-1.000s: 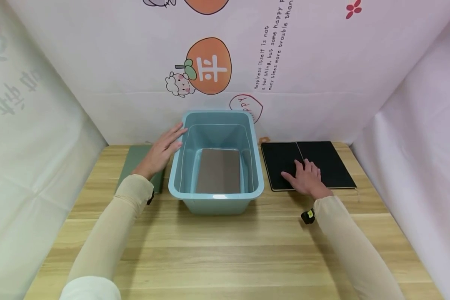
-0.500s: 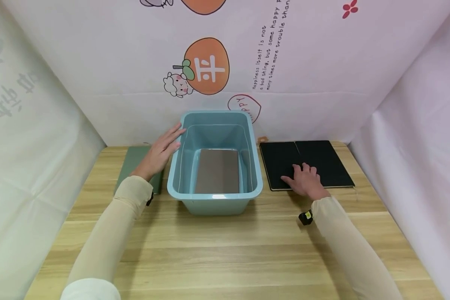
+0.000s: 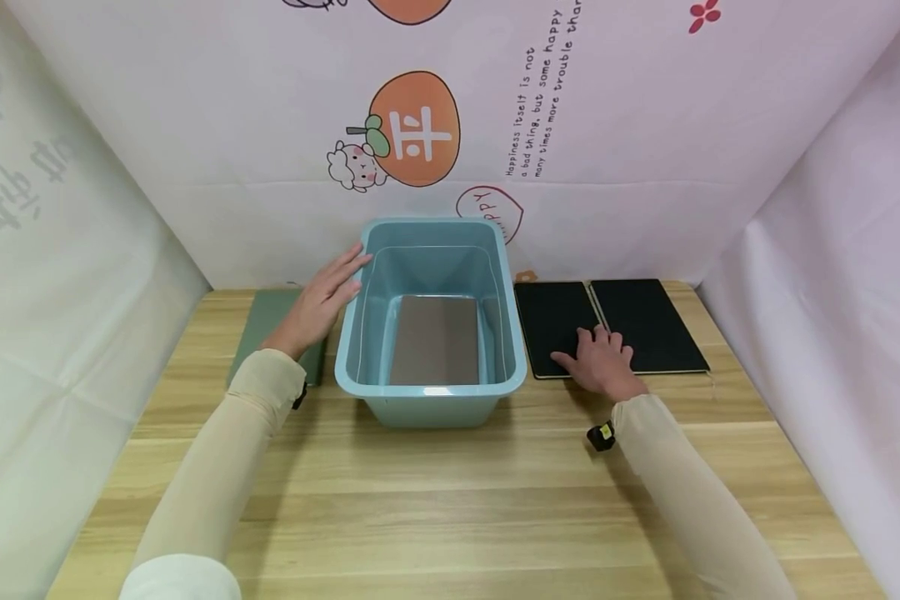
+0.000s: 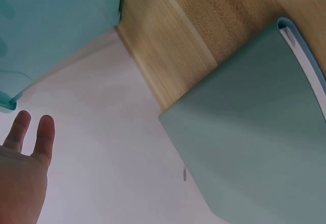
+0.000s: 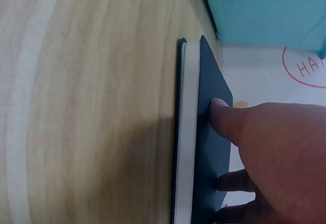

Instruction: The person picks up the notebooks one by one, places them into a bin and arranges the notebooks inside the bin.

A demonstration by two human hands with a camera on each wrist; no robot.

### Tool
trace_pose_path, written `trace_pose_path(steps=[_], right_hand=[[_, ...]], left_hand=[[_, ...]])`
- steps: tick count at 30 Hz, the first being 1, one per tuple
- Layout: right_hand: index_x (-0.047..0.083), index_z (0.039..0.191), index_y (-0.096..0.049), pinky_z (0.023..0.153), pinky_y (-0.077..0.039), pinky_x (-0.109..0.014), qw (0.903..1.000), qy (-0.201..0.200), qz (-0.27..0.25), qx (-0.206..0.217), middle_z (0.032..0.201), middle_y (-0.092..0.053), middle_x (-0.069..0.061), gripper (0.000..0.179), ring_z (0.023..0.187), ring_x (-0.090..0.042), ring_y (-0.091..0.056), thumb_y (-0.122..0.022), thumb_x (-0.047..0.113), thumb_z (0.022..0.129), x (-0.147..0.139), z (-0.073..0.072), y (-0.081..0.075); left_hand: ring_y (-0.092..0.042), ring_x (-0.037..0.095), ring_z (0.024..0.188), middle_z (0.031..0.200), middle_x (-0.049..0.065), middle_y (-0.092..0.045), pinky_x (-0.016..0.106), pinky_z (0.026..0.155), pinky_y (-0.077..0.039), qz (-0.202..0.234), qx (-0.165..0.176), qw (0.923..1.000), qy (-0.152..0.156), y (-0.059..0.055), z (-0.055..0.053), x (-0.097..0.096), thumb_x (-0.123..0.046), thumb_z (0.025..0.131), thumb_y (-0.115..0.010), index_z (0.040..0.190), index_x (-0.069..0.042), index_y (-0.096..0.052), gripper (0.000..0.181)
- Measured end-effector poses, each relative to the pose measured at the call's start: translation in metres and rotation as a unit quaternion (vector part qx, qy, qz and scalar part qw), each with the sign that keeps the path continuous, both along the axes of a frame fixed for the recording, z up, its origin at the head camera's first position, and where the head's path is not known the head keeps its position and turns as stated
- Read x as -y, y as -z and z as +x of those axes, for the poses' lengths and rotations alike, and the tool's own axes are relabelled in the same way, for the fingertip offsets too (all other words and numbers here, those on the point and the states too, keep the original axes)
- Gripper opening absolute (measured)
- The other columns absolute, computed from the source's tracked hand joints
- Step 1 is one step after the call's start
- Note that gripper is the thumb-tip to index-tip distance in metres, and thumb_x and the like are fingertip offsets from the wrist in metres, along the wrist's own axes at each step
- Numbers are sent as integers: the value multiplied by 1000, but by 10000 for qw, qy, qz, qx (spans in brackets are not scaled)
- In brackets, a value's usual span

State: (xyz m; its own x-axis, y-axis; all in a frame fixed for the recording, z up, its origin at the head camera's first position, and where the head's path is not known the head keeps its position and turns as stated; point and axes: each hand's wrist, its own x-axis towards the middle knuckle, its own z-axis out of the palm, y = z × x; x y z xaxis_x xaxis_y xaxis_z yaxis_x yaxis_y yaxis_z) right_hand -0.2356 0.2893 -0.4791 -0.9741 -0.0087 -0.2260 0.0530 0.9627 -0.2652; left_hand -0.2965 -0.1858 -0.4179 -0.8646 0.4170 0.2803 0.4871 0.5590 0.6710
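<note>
White printed cloth [image 3: 645,125] hangs at twelve o'clock behind a wood-grained bench [image 3: 420,517], with a blue plastic tub [image 3: 427,414] standing near the bench's far edge.

Sleeved to the wrist, the left forearm [image 3: 217,450] reaches in from seven o'clock, crossing over part of a green notebook [image 3: 266,325] at the tub's nine o'clock. Its left hand [image 3: 318,304] slants toward one o'clock, fingers stretched out and its grip apart, the fingertips lying across the tub's rim at ten o'clock; how firmly they touch cannot be told.

From five o'clock comes the right forearm [image 3: 697,492], a small black device [image 3: 601,436] at the wrist. Here the right hand [image 3: 600,362] bends palm-down, pointing toward eleven o'clock, and its grip is apart too: thumb and fingertips, spread from one another, rest on the cover of the nearer black notebook [image 3: 558,321], at the tub's three o'clock. Just beyond, past a narrow gap, lies the farther black notebook [image 3: 652,325].

Inside the tub, a flat grey-brown rectangular item [image 3: 435,342] covers much of the floor.
</note>
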Motion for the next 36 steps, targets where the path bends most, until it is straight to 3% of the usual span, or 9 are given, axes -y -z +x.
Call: trace_pose_path(steps=[7, 13, 19, 27, 32, 36], right_hand=[[-12, 155, -22, 113, -25, -74, 9988, 153, -365, 301, 158, -14, -43, 91, 140, -65, -18, -53, 54, 101, -2, 4, -14], [-21, 152, -16, 115, -28, -71, 9976, 162, -275, 617, 151, -21, -50, 96, 138, -67, -22, -57, 49, 100, -5, 7, -26], [-22, 152, -11, 115, -27, -71, 9958, 437, -337, 725, 151, -20, -52, 102, 137, -68, -24, -61, 49, 98, -2, 9, -26], [-18, 154, -7, 103, -40, -68, 9929, 922, -542, 520, 144, -19, -54, 113, 128, -63, -26, -71, 51, 91, -3, 9, -19], [-14, 157, 2, 105, -38, -69, 9900, 1174, -727, 293, 146, -15, -53, 123, 129, -64, -27, -77, 49, 87, -4, 8, -16], [-11, 158, 10, 107, -41, -66, 9864, 1240, -1062, 173, 150, -9, -51, 126, 127, -61, -38, -77, 48, 87, -8, 7, -12]], left_hand=[[-13, 20, 161, 170, -20, -15, 64, 126, -13, -23, 78, 10000, -31, 0, 0, 0, -46, 109, -39, 159, -40, -34, 50], [-13, 19, 161, 171, -17, -16, 63, 126, -13, 2, 100, 9999, -40, -2, 1, 0, -46, 109, -39, 159, -37, -34, 51], [-13, 19, 161, 171, -18, -16, 63, 126, -14, 13, 84, 10000, -26, 0, 0, -1, -46, 109, -39, 159, -37, -35, 51], [-13, 18, 161, 171, -17, -16, 63, 126, -14, 67, 76, 9999, 8, 0, 0, -2, -43, 110, -39, 160, -32, -35, 51], [-13, 18, 161, 171, -19, -15, 63, 126, -14, 60, 65, 10000, -7, -1, 1, -2, -41, 110, -40, 160, -29, -35, 52], [-13, 18, 161, 171, -18, -15, 64, 126, -14, 46, 58, 10000, 9, 0, 0, -2, -42, 110, -39, 160, -30, -35, 52]])
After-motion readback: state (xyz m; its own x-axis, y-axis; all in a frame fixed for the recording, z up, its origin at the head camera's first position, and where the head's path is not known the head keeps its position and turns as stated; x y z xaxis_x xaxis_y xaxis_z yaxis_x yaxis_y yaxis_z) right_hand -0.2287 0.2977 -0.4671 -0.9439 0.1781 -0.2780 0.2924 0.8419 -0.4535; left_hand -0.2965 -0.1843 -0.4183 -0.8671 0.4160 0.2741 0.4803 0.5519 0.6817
